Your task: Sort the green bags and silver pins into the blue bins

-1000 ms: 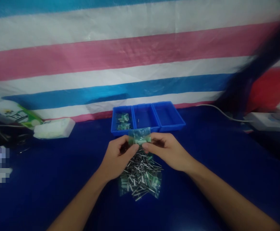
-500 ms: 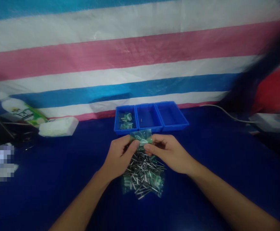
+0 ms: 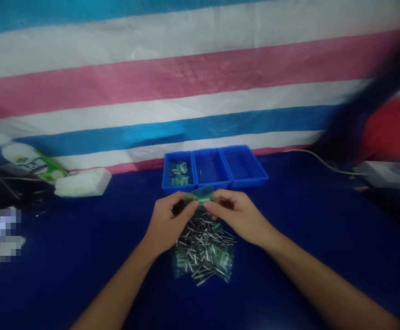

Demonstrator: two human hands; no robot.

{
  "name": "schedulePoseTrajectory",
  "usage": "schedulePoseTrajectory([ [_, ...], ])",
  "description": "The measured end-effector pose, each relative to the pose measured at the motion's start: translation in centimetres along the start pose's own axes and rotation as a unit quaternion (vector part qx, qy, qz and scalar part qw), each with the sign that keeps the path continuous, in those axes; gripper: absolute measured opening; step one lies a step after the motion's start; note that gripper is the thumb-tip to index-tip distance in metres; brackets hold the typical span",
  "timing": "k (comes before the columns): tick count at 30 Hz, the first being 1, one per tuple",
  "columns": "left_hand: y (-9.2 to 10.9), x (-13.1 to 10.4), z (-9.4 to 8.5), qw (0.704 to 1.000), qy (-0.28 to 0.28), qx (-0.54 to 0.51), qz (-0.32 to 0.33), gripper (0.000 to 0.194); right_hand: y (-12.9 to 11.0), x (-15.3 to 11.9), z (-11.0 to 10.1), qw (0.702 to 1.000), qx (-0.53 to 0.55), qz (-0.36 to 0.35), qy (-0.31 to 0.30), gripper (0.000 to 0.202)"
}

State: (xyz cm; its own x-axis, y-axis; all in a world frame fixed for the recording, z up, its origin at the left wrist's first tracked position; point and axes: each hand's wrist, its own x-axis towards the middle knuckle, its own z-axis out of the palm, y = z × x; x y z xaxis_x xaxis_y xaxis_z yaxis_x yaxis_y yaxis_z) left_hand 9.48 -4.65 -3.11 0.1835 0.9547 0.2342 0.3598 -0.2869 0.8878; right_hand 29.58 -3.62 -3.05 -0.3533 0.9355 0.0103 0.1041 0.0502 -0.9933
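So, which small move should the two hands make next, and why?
Probably carry the small clear bag into the leftmost blue tray: the left hand and right hand both pinch it, and similar-looking bags lie in that tray.

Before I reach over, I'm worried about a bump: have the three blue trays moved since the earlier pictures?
No: the three blue trays keep the same gap from the white tissue pack, with no visible shift either way.
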Motion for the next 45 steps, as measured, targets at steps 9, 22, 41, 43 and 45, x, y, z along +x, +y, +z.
schedulePoseTrajectory([
  [9, -1.5, 4.8, -4.3, 0.985, 0.169, -0.008, -0.033, 0.034, 0.0, 0.8, -1.6, 0.999, -0.003, 0.022, 0.045, 0.02],
  [22, -1.7, 10.1, -6.6, 0.981, 0.115, 0.132, -0.077, 0.023, 0.3, 0.8, -1.9, 0.999, -0.035, 0.0, 0.021, 0.018],
  [41, -2.8, 14.6, -7.3, 0.94, -0.052, 0.336, 0.039, 0.027, 0.3, 0.6, -1.8, 0.997, -0.075, -0.015, 0.014, 0.018],
  [43, -3.0, 14.9, -6.8, 0.932, -0.067, 0.352, 0.049, 0.028, 0.3, 0.6, -1.8, 0.997, -0.077, -0.016, 0.014, 0.018],
  [45, -2.9, 14.7, -6.3, 0.924, -0.056, 0.374, 0.053, 0.032, 0.3, 0.6, -1.8, 0.997, -0.079, -0.016, 0.016, 0.018],
])
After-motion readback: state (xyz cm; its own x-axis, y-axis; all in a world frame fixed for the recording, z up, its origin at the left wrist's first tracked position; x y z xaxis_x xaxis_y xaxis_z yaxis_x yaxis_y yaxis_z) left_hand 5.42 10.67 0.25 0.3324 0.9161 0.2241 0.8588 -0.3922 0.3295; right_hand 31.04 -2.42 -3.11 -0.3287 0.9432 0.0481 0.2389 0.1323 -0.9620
